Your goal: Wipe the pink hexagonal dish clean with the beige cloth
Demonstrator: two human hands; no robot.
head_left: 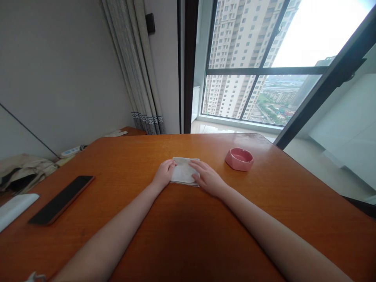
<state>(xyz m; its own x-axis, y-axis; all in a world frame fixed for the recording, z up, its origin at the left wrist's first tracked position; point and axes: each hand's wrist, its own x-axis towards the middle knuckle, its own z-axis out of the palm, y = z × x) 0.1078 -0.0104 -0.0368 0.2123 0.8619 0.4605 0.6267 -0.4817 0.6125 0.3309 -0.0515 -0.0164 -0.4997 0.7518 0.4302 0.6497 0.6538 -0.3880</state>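
Observation:
A folded white cloth (184, 170) lies flat on the brown wooden table (194, 227), its layers showing along the near edge. My left hand (163, 173) is at the cloth's left edge, its fingers bent together and closed on that side. From the right, my right hand (209, 177) rests on the cloth with fingers stretched out and apart. To the right of this hand stands a pink ashtray (239, 159) with angular sides, not touched by either hand.
A dark phone (62, 200) lies on the left of the table, beside a white object (17, 209) cut off by the frame. A beige cloth bundle (26, 172) and a power strip (73, 150) are at the far left. A curtain (135, 70) hangs behind; windows are at right.

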